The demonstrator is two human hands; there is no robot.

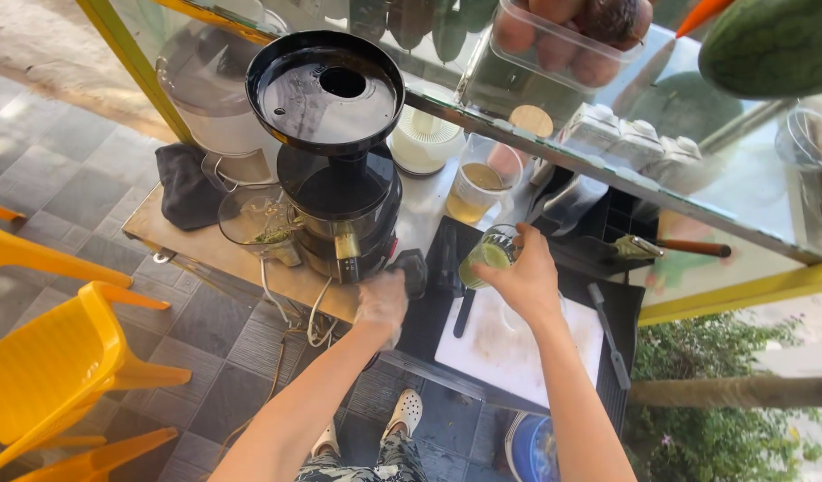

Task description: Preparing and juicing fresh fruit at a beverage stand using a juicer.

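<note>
Cup (491, 254) of green juice sat mid-frame over the desk (206, 245), my right hand (525, 278) wrapped round it. Gloved left hand (381, 302) lay by the juicer (340, 192) base, grip hidden, can't tell. Prob. mid-pour; next needs steady tilt.

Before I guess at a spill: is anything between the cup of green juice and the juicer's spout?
Yes. The left hand, in a clear glove, sits between the cup, held by the right hand, and the juicer, beside a dark part at its base.
</note>
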